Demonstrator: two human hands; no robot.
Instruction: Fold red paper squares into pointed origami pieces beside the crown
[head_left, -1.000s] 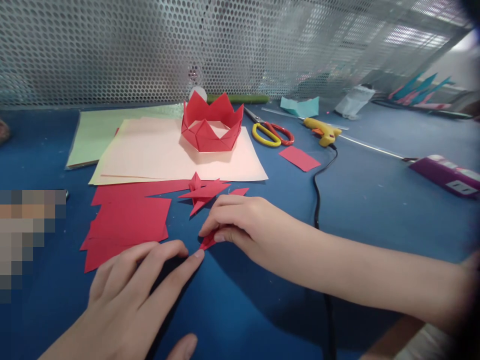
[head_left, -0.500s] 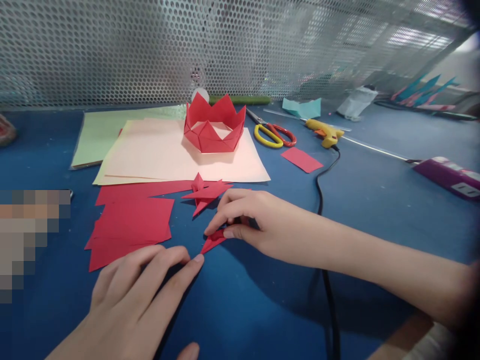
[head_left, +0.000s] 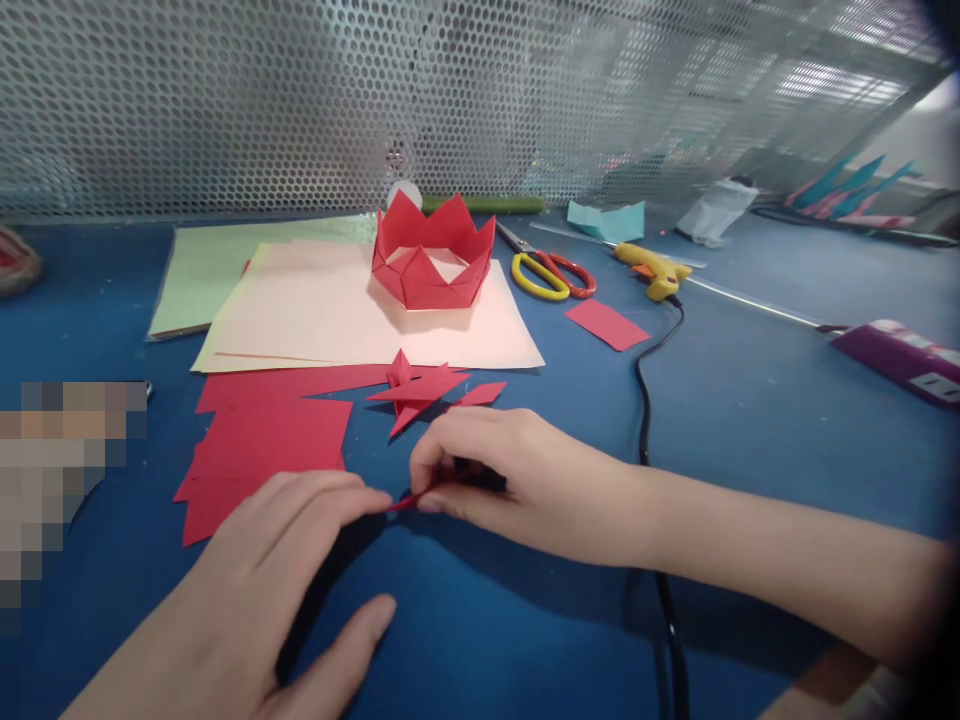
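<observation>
A small folded piece of red paper (head_left: 405, 502) lies low over the blue table between my hands, mostly hidden by my right fingers. My right hand (head_left: 495, 480) pinches it between thumb and forefinger. The fingertips of my left hand (head_left: 300, 540) touch its left tip, with the thumb held well apart. Just beyond sit several folded red paper pieces (head_left: 420, 388), pointed and overlapping. Flat red paper rectangles (head_left: 277, 435) are stacked to the left, partly behind my left hand. A red folded paper crown shape (head_left: 431, 280) stands upright on pale paper sheets (head_left: 300, 310).
Scissors (head_left: 551, 275) with yellow and red handles lie right of the crown shape. A yellow glue gun (head_left: 652, 270) trails a black cord (head_left: 643, 400) under my right arm. A purple box-like object (head_left: 900, 358) lies far right. Metal mesh (head_left: 300, 110) rises behind the table.
My right hand has drawn the folded red paper slightly nearer and turned it onto its edge. My left thumb has spread away from the forefinger, whose tip stays by the paper.
</observation>
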